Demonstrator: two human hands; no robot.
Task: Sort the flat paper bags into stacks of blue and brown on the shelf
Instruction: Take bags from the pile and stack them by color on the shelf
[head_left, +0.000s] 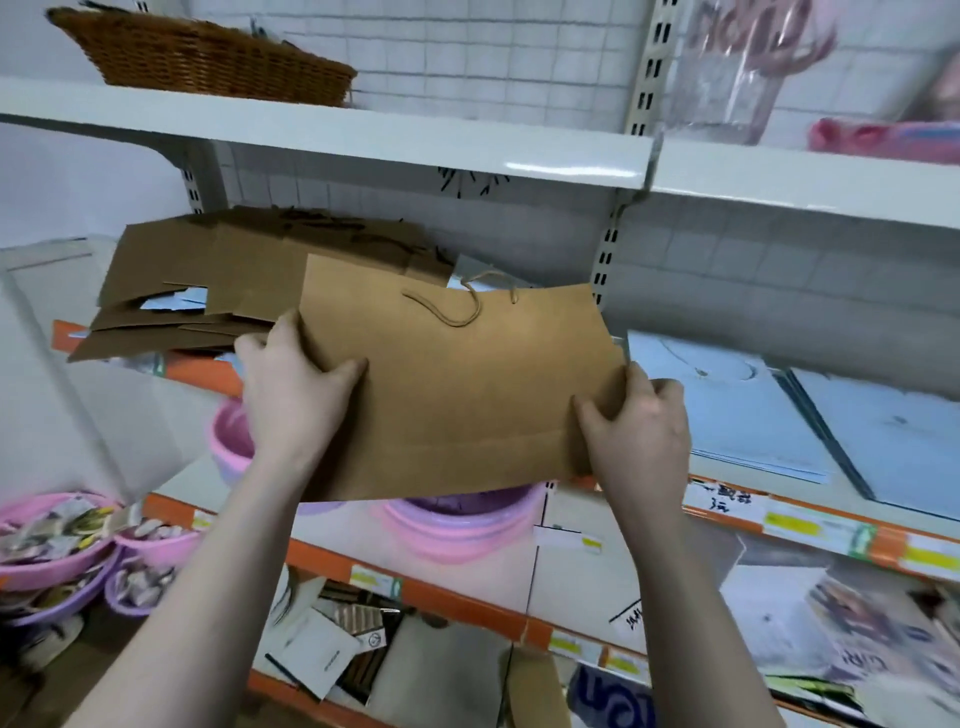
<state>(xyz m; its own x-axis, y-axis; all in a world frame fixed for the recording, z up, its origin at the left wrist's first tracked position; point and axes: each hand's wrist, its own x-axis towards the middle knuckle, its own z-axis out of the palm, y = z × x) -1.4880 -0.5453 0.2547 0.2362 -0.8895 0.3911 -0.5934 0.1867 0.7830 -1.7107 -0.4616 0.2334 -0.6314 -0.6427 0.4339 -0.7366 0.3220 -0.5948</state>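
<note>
We hold brown paper bag (457, 384), light, floppy; left hand (291, 384), right hand (639, 426) fingers pinching side edges, right of brown stack (249, 275).

A shop is being shown, of the small household-goods kind. White metal shelving (332, 140) on slotted uprights (605, 254) is being used to display stock against a tiled wall. Orange price strips (810, 525) with yellow labels and handwritten tags are being carried along the shelf edges. Pink and purple plastic basins (447, 525) are being kept stacked on the lower shelf, a wicker basket (208, 57) is being stored far left on top, and flat paper bags (249, 270) are being piled as goods.
</note>
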